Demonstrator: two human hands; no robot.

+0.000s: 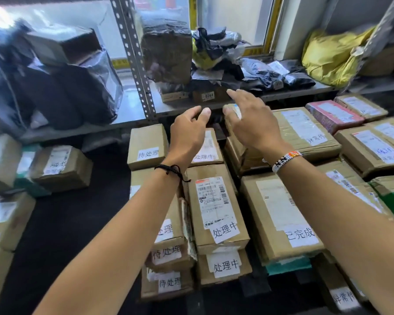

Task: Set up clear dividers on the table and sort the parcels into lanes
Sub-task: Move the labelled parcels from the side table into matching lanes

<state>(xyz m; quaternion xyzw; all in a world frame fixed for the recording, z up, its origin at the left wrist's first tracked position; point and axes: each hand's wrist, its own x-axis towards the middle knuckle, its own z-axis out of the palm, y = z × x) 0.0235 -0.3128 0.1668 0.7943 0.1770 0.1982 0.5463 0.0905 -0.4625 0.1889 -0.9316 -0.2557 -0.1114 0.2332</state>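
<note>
Parcels: brown taped cardboard boxes with white paper tags (280, 214), lying in rows on the dark table (77, 223).
Landmark: brown cardboard parcel with the printed shipping label (216, 208), in the middle row.
Left hand (188, 130): beyond the landmark, above the far box of the same row (210, 142); fingers loosely spread, nothing held.
Right hand (248, 123): beyond and to the right of the landmark; fingers straight and splayed, nothing held. Whether it touches the box beneath cannot be told.
Clear dividers: none can be made out for certain between the rows.
Handling: the boxes look stiff and flat, probably light to middling in weight. The taped faces are likely slick, so stacked ones may slide.
Hold: best taken with the palms on two opposite side walls, away from the paper tags, which could peel.
Shelf: grey metal rack (132, 53) behind the landmark, carrying soft black mailer bags (266, 73) and a yellow bag (328, 57).
</note>
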